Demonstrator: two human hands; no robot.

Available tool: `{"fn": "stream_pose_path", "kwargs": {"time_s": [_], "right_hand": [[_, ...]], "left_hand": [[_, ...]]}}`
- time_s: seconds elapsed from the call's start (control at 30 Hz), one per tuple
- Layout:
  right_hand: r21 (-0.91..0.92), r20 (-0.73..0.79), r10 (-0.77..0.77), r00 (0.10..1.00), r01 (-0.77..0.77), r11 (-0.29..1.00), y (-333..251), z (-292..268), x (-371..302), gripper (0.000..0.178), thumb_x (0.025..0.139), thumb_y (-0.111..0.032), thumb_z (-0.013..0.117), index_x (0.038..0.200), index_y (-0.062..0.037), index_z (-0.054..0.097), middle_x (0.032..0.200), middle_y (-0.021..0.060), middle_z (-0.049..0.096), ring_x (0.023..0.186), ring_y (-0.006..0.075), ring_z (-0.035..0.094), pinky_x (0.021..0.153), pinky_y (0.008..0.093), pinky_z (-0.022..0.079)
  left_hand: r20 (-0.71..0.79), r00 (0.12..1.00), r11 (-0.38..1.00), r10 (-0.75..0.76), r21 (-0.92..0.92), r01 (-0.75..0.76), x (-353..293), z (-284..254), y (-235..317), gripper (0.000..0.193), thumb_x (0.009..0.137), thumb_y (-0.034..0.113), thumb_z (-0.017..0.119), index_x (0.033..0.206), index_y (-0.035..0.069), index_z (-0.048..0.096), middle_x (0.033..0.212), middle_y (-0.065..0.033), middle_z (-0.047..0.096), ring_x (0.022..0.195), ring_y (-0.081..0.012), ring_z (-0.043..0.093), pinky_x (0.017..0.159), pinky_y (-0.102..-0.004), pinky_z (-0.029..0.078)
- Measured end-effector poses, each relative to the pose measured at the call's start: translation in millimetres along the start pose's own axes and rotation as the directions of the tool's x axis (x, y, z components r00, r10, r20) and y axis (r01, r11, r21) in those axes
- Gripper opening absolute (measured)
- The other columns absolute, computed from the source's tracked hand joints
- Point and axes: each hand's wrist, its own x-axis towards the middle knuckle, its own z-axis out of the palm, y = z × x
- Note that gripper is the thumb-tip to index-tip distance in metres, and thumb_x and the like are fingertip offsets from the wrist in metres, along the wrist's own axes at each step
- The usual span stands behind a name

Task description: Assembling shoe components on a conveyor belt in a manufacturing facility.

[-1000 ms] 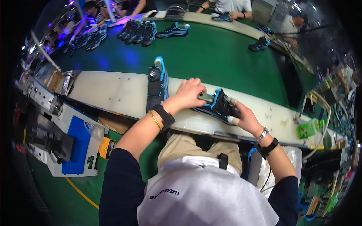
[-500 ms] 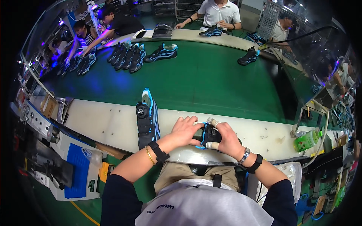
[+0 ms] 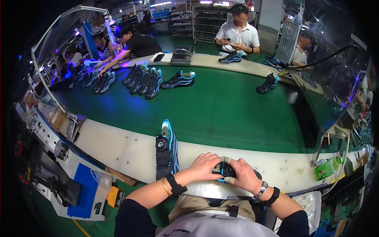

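Note:
A black shoe with blue trim (image 3: 227, 170) lies at the table's near edge, mostly hidden under my hands. My left hand (image 3: 203, 166) is closed on its left end, at the opening. My right hand (image 3: 244, 173), with pale wraps on the finger and thumb, grips the shoe from the right, over its upper. To the left, apart from my hands, stands another black and blue shoe (image 3: 166, 154) with a round dial on its upper, its heel end pointing away from me.
Beyond the pale table edge (image 3: 110, 138) runs a green belt (image 3: 205, 114) with several similar shoes (image 3: 146, 81) at the far left. A lone shoe (image 3: 267, 83) stands far right. A green bottle (image 3: 328, 168) lies at right. Co-workers (image 3: 239, 33) sit across.
The view has tilted up, so everything sits lower in the picture. My hands have drawn closer together on the shoe. The co-worker opposite now holds up a small dark thing.

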Motion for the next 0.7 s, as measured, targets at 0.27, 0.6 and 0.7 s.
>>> {"fn": "stream_pose_path", "kwargs": {"time_s": [0.27, 0.6, 0.7], "right_hand": [[0.026, -0.072, 0.042, 0.997, -0.041, 0.999, 2.5, 1.9, -6.5, 0.065, 0.068, -0.022, 0.08, 0.124, -0.0039, 0.053, 0.088, 0.0125, 0.062, 0.083, 0.0324, 0.056, 0.073, 0.0412, 0.049], [0.118, 0.062, -0.036, 0.997, 0.028, 0.993, 25.5, -24.7, -2.5, 0.053, 0.075, -0.025, 0.078, 0.12, -0.0064, 0.058, 0.094, 0.014, 0.064, 0.085, 0.0331, 0.061, 0.075, 0.0407, 0.051], [0.225, -0.073, -0.134, 0.988, 0.147, 0.963, 36.1, -21.1, -2.3, 0.031, 0.078, -0.016, 0.075, 0.103, -0.0031, 0.062, 0.091, 0.011, 0.062, 0.076, 0.026, 0.061, 0.065, 0.0337, 0.051]], "left_hand": [[-0.108, 0.994, 0.998, -0.023, 0.049, 0.028, -9.9, -4.7, 10.9, 0.059, 0.064, 0.051, 0.08, 0.113, 0.019, 0.068, 0.107, -0.0007, 0.061, 0.097, -0.0246, 0.056, 0.083, -0.0404, 0.047], [-0.145, 0.987, 0.997, -0.072, -0.011, 0.071, -0.4, 9.6, 15.1, 0.049, 0.067, 0.04, 0.08, 0.106, 0.013, 0.066, 0.105, -0.003, 0.059, 0.1, -0.0253, 0.057, 0.08, -0.0411, 0.048], [-0.144, 0.989, 0.999, -0.042, -0.034, 0.038, 2.5, 10.3, 12.3, 0.05, 0.067, 0.038, 0.08, 0.108, 0.014, 0.065, 0.104, -0.0029, 0.059, 0.1, -0.0251, 0.057, 0.079, -0.0415, 0.048]]}}
